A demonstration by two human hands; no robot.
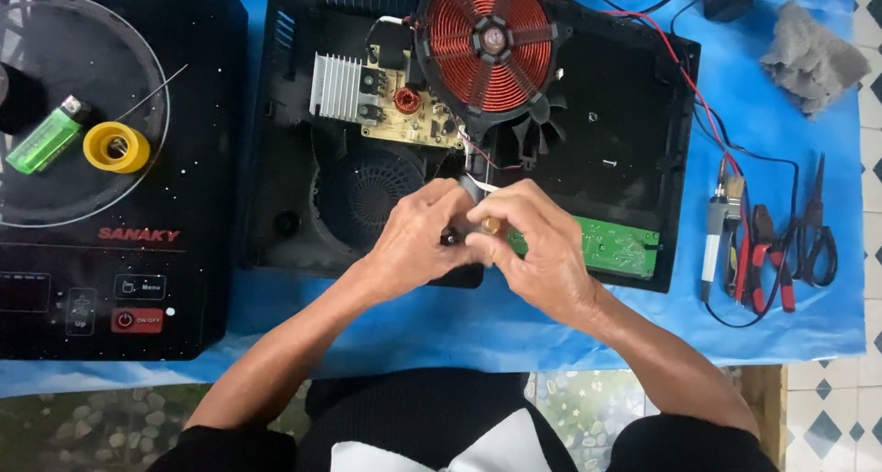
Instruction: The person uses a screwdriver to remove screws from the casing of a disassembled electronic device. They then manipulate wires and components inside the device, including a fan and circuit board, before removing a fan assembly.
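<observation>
**Two hands pinching a small part over opened cooker**

Left hand and right hand pressed together, fingers closed on small dark part with brass-coloured end, just above front edge of open induction cooker. Copper coil tilted up behind; green circuit board beside right hand.

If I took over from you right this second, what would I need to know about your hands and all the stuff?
Left hand and right hand meet over the front edge of the opened cooker base, pinching a small dark part with a brassy tip between them.
Copper coil is tipped up at the back; circuit board and fan are exposed.
Top panel lies left, with lighter and yellow roll on it.
Tools lie right.
Done: cover off. Left: cannot tell.
</observation>
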